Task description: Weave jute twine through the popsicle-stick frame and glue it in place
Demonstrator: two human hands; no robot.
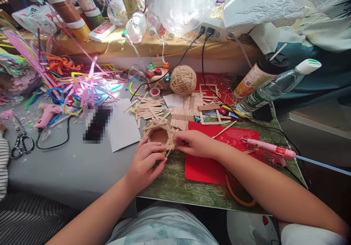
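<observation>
A many-sided frame [146, 128], wrapped in tan twine, with an open middle, stands at the table's near edge. My left hand [145, 164] holds its near left side, fingers laid over the rim and the thumb at the near corner. At its right side my right hand [193, 142] is closed in a pinch; whether it grips the rim or a strand of twine is hidden by the fingers. Behind the frame lie loose craft sticks [149, 108] and bundled sticks [182, 116]. A ball of twine [183, 80] sits farther back.
Red sheet [203, 170] lies under my right forearm, with a pink glue gun [274, 149] to its right. A water bottle [274, 87] and drink cup [260, 73] stand back right. White paper [123, 128], pink glue gun [48, 115] and scissors [22, 144] are left. Black cords [203, 55] cross the back.
</observation>
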